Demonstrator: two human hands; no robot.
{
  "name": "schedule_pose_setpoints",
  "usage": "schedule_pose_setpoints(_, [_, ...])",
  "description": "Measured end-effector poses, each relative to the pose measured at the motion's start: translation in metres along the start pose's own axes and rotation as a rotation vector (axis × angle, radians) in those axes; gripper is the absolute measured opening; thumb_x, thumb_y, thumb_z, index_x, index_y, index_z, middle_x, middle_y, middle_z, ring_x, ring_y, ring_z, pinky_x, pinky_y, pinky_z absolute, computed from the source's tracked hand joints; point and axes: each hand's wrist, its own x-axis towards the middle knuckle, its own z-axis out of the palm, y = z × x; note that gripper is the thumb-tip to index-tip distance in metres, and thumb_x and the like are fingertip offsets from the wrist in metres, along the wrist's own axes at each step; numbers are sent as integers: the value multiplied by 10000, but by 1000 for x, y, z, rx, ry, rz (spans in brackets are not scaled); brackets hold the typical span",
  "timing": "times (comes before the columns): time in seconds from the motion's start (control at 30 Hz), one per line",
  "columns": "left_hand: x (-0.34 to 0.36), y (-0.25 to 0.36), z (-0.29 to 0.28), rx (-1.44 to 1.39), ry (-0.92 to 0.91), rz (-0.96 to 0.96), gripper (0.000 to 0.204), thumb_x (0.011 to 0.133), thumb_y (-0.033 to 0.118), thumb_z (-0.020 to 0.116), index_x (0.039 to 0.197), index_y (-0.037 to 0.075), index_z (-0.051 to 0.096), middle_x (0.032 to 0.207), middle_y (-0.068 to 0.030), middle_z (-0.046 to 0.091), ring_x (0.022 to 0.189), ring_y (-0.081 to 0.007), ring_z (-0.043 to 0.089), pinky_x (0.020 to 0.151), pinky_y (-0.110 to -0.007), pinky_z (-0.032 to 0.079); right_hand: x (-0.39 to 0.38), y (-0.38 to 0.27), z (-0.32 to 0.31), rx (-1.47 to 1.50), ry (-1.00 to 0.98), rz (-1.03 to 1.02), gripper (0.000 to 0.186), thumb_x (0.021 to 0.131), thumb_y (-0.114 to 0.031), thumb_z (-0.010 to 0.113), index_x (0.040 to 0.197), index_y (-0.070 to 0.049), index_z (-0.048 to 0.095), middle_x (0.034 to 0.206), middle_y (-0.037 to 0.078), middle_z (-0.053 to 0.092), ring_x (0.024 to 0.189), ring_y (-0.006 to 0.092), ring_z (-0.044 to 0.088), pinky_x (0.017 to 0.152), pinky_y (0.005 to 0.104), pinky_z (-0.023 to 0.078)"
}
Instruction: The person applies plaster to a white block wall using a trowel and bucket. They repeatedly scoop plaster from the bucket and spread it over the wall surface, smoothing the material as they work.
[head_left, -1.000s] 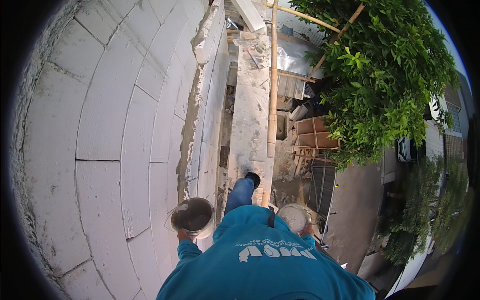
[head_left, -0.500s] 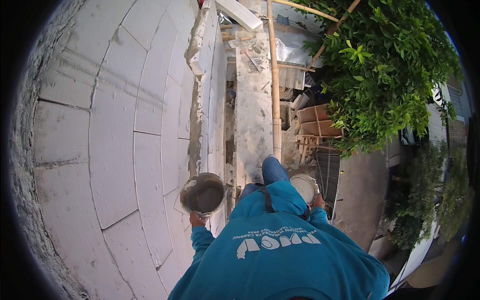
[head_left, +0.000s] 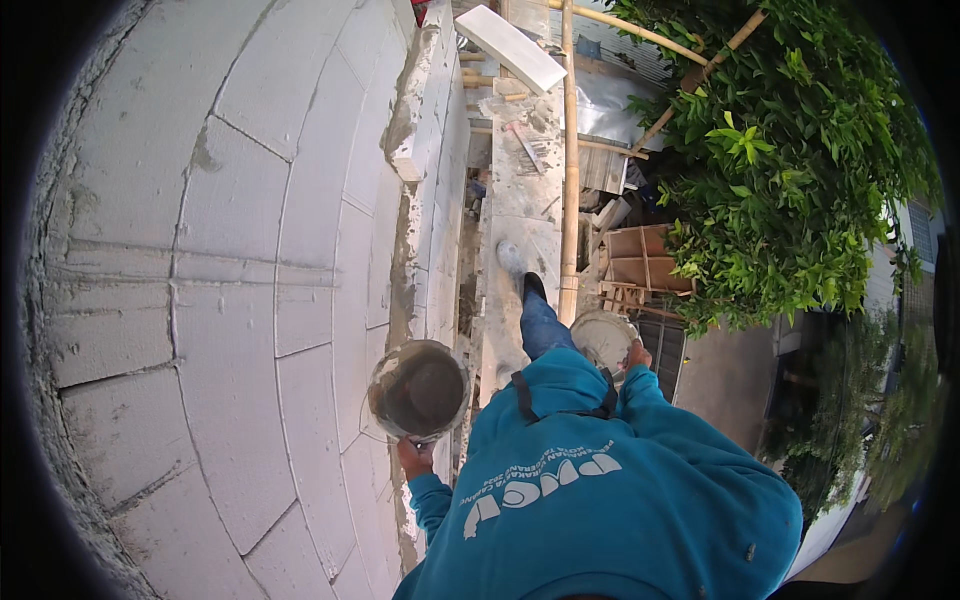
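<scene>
My left hand [head_left: 415, 458] is closed on the near rim of a mortar-smeared bucket [head_left: 378, 392], which hangs beside the block wall with dark grey contents inside. On the other side, my right hand [head_left: 638, 353] grips the edge of a second round bucket [head_left: 603, 338], paler and crusted with mortar; how deep it is I cannot tell. Between the two buckets, my leg in blue jeans [head_left: 545, 332] steps along a narrow mortar-spotted plank [head_left: 500, 340]. Farther up the plank lies a flat tool with a toothed edge and a reddish handle [head_left: 526, 148].
A tall white block wall [head_left: 230, 350] fills the left, with a lower mortar-topped ledge [head_left: 405, 250] beside the plank. A loose white block [head_left: 510, 48] lies across the far end. Bamboo poles [head_left: 570, 150] edge the right side, above a drop. Leafy branches [head_left: 790, 170] hang beyond.
I have moved forward along the plank, and the far block and toothed tool appear closer. A black shoe now shows in front. Both buckets are still in my hands.
</scene>
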Motion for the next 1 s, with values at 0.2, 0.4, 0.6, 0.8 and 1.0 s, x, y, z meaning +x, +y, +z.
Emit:
schedule_pose_setpoints(0.2, [19,22,99,46,132,-71,313,901,195,488,1163,35,548,1177,-144,571,1113,-333,562,976,-571,475,73,-56,96,-304,-62,-52,351,871,-317,582,902,24,658,615,108,556,499,225,555,465,391,485])
schedule_pose_setpoints(0.4, [4,52,220,140,51,11,278,917,192,519,1149,43,560,1140,-134,579,1060,-313,585,961,-546,493,141,-76,216,-609,61,-411,304,812,-323,626,871,-39,720,713,105,638,616,201,628,501,352,511])
schedule_pose_setpoints(0.6, [20,77,329,451,-74,27,223,863,80,459,1056,-6,530,1103,-162,562,1092,-364,560,938,-598,478,152,-136,336,-867,-278,-523,501,801,-446,578,1092,-53,686,1125,257,645,1075,435,586,961,491,433])
schedule_pose_setpoints(0.8, [56,97,427,220,-171,40,366,886,97,467,1248,70,513,1148,-126,584,1013,-301,606,931,-582,507,149,-176,441,-854,-445,-647,487,804,-425,590,1057,-18,670,1078,257,648,1040,433,599,915,487,452])
schedule_pose_setpoints(1.0, [80,122,535,205,-441,172,524,883,84,406,1406,47,385,1272,-158,541,1155,-320,569,986,-591,470,136,-180,521,-966,-527,-695,454,787,-397,601,1023,-15,671,1048,269,651,1029,442,603,899,492,474])
